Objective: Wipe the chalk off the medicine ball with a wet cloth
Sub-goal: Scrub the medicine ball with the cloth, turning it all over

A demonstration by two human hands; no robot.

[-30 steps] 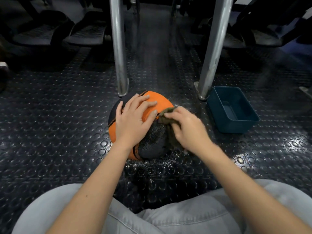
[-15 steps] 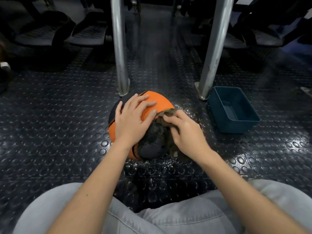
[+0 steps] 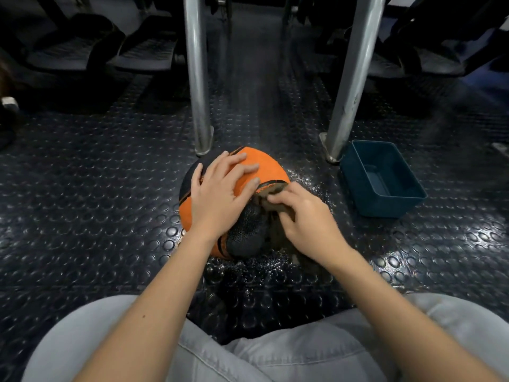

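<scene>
Your right fingers point(image 3: 279, 199) are curled and pinch a bunched brown cloth point(image 3: 276, 191), pressing it against the upper right side of the medicine ball point(image 3: 264, 166), close to where an orange panel meets a black one. More of the cloth hangs under your right hand point(image 3: 305, 224), down the ball's right flank. Your left fingers point(image 3: 242, 172) lie straight and spread across the orange top, holding nothing. The palm of your left hand point(image 3: 220, 194) rests flat on the ball, and its little finger nearly meets the cloth.

The ball sits on the dark studded floor point(image 3: 82, 202), straight ahead of your knees and just in front of the foot of the left one of 2 metal poles point(image 3: 197, 78). Water droplets point(image 3: 261, 267) glisten on the floor along the ball's near and right sides.

To the right, apart from the ball, a blue tub point(image 3: 385, 206) stands beside the base of the other pole point(image 3: 352, 78). Whether it holds water you cannot tell from here. Your pale grey trousers point(image 3: 275, 354) fill the bottom edge, with both bare forearms reaching out over them.
</scene>
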